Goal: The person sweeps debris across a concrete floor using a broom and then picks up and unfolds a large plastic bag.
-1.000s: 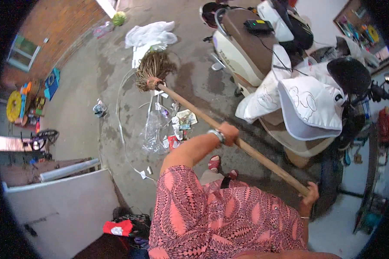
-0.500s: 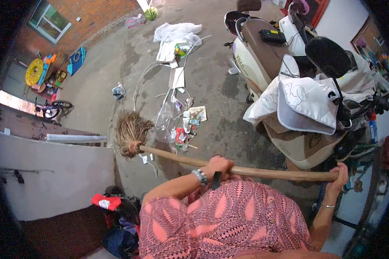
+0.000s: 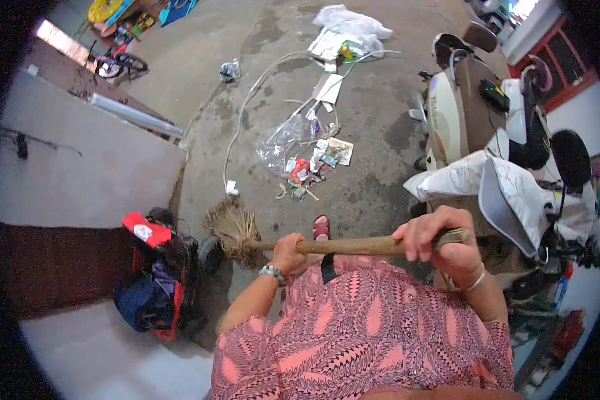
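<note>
A broom with a wooden handle point(image 3: 353, 247) lies nearly level across my front. Its bushy straw head point(image 3: 232, 230) points left, at the end of the handle. My left hand point(image 3: 289, 253), with a beaded bracelet at the wrist, is closed around the handle close to the broom head. Near the handle's right end my right hand point(image 3: 443, 237) grips it, fingers curled over the wood, a bangle on the wrist. Ahead of the broom lies litter: a clear plastic bag point(image 3: 283, 143), a red wrapper point(image 3: 300, 170) and small scraps.
A white cord point(image 3: 243, 120) with a plug curves over the concrete. Beyond lie white plastic sheeting point(image 3: 357, 30) and a white board piece point(image 3: 328, 88). A scooter point(image 3: 457, 113) with a white quilted cover stands at right. Bags point(image 3: 157, 287) sit at left by a low wall point(image 3: 100, 153).
The broom head has come nearer my body. My left hand has moved left toward the head, my right hand inward and up. The view has shifted, and a red sandal now shows.
</note>
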`<state>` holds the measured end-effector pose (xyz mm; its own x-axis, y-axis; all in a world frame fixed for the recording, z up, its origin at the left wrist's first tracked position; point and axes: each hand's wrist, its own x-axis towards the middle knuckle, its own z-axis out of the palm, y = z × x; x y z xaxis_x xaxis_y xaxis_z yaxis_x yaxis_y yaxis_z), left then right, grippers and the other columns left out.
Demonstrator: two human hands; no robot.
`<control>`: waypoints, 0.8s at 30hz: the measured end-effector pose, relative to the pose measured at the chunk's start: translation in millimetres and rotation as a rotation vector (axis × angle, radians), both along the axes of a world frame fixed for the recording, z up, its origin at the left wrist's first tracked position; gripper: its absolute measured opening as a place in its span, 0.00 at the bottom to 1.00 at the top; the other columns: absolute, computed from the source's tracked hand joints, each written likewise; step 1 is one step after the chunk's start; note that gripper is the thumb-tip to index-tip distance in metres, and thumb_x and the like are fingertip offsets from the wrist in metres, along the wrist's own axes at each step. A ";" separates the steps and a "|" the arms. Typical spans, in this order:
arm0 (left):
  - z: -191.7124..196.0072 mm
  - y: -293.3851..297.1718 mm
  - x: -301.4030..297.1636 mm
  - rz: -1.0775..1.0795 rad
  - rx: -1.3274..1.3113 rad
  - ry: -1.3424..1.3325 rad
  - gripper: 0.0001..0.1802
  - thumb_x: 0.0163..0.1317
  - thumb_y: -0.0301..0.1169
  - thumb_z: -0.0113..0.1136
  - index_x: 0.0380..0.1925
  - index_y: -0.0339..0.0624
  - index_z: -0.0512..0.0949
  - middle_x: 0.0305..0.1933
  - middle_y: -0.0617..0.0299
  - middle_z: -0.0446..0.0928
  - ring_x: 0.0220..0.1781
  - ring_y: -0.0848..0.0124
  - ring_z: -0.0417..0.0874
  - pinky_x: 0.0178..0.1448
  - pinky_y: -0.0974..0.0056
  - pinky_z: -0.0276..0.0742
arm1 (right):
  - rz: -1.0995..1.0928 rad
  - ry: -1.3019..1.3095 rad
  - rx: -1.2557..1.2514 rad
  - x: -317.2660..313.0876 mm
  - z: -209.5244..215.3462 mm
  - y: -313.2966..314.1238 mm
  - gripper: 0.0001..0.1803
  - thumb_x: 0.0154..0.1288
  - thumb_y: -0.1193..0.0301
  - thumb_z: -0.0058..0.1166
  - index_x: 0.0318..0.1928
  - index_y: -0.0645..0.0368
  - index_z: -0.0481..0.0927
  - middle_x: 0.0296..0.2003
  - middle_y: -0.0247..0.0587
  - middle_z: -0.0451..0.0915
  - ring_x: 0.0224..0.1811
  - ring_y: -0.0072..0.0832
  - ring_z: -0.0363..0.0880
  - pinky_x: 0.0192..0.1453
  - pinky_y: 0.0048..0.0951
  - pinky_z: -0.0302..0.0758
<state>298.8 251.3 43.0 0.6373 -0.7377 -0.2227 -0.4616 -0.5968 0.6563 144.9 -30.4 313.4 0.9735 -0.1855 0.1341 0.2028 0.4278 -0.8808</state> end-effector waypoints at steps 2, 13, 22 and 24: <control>3.8 -2.8 19.1 0.004 -0.023 0.004 0.09 0.41 0.29 0.63 0.26 0.46 0.75 0.31 0.53 0.77 0.36 0.50 0.78 0.39 0.52 0.74 | 0.021 -0.014 -0.037 27.9 8.9 -4.8 0.16 0.54 0.62 0.58 0.35 0.63 0.76 0.20 0.39 0.75 0.28 0.31 0.78 0.49 0.46 0.72; 46.7 -161.7 110.8 -0.169 -0.463 0.034 0.10 0.39 0.31 0.63 0.24 0.46 0.74 0.27 0.55 0.76 0.31 0.50 0.78 0.35 0.51 0.74 | -0.085 -0.192 -0.333 116.1 113.5 -71.0 0.14 0.59 0.62 0.58 0.38 0.54 0.70 0.13 0.31 0.72 0.12 0.25 0.72 0.30 0.34 0.77; -8.8 -290.0 232.1 0.080 -0.737 -0.150 0.12 0.44 0.32 0.69 0.26 0.43 0.74 0.29 0.55 0.76 0.34 0.55 0.79 0.39 0.57 0.75 | -0.057 -0.071 -0.993 194.8 82.3 5.0 0.05 0.51 0.71 0.58 0.23 0.57 0.77 0.18 0.37 0.76 0.23 0.34 0.79 0.36 0.44 0.79; 7.9 -306.3 237.7 0.017 -0.826 -0.204 0.13 0.42 0.33 0.69 0.25 0.44 0.75 0.28 0.56 0.76 0.34 0.58 0.79 0.39 0.56 0.72 | -0.113 -0.119 -1.031 183.0 88.9 -10.8 0.06 0.50 0.70 0.60 0.25 0.56 0.77 0.21 0.37 0.78 0.25 0.35 0.79 0.38 0.45 0.79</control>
<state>536.6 -55.0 50.9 0.6188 -0.6031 0.5034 -0.6133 0.0295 0.7893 328.0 -41.2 402.3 0.9276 -0.0164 0.3731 0.3041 -0.5468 -0.7801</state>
